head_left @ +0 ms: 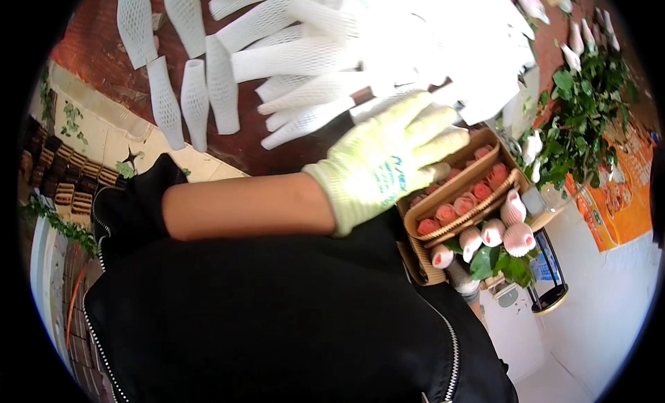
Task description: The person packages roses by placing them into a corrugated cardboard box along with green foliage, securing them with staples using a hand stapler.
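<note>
My left hand (388,160), in a pale yellow-green knit glove, reaches in from the left. Its fingers are stretched out and spread over the upper edge of a bundle of coral-pink roses (465,204). Bands of brown corrugated cardboard (478,169) separate the roses into rows. Along the bundle's lower side sit several more rose heads in white foam-net sleeves (492,232), with green leaves (500,264) among them. Below these, my right hand (464,282) shows only as a bit of greyish glove and wrist; its fingers are hidden, so its grip cannot be made out.
Loose white foam-net sleeves (208,84) cover much of the reddish-brown table (104,49), with a brightly overlit pile at the back. More leafy roses (589,77) lie at right beside an orange printed sheet (616,195). A black stool-like frame (551,295) stands lower right.
</note>
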